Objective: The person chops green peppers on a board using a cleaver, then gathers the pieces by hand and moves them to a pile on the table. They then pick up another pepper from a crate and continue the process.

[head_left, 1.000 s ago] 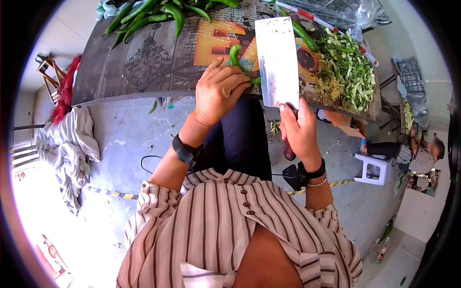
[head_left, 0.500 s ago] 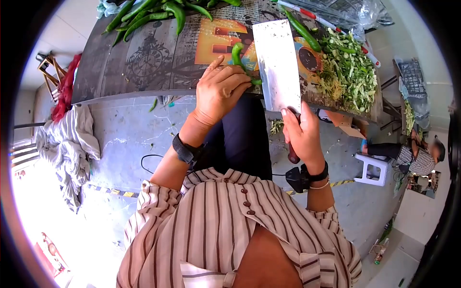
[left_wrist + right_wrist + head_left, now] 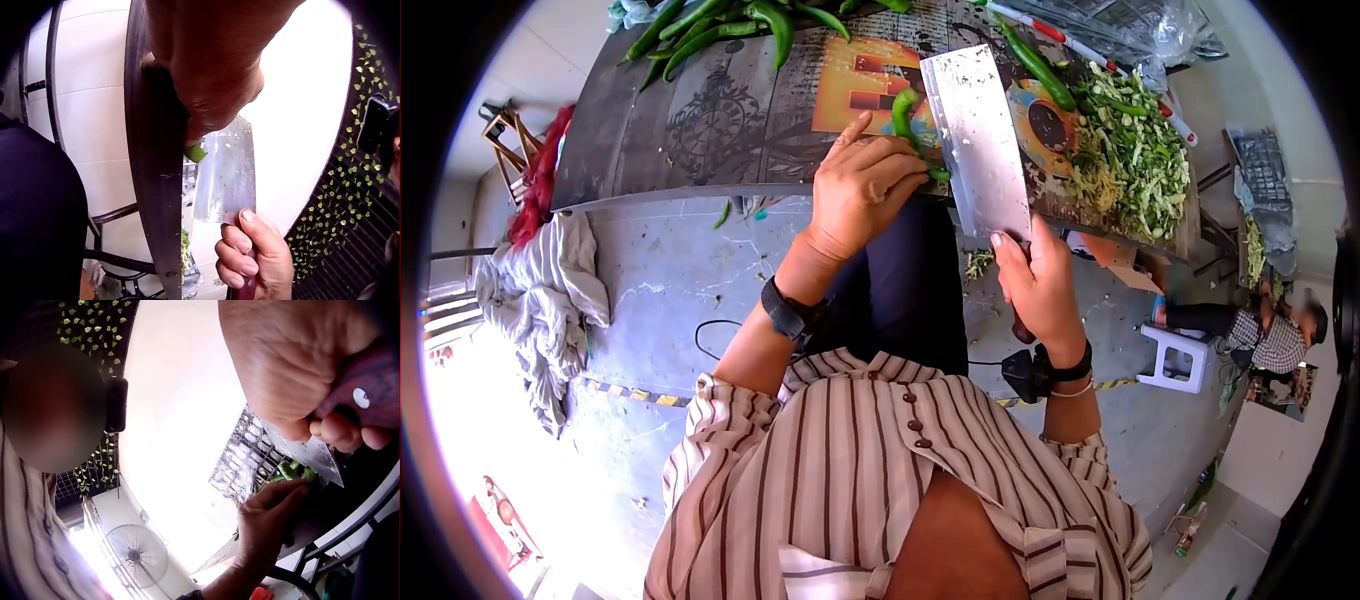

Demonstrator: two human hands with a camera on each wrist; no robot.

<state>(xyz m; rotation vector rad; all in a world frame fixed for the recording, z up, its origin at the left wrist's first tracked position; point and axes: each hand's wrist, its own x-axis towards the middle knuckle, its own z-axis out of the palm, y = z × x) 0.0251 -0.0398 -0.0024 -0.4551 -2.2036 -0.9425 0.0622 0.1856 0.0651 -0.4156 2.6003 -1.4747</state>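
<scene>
Near the table's front edge, my left hand pinches a long green chili pepper. Its curved end sticks up past the fingers, and the other end pokes out on the right. In the left wrist view that green tip shows below the fingers, beside the blade. My right hand grips a cleaver by its dark red handle, thumb at the base of the blade. The wide blade, flecked with small bits, leans up and left, its edge close to the pepper's right end.
A pile of chopped green pepper lies on the table's right side, a whole green chili beside it. More whole chilies are heaped at the back left. A red-and-white stick and plastic wrap lie behind. Another person sits far right.
The cleaver has tilted, its top swinging left, while my right hand has shifted slightly right and toward my body. My left hand keeps its hold on the chili pepper.
</scene>
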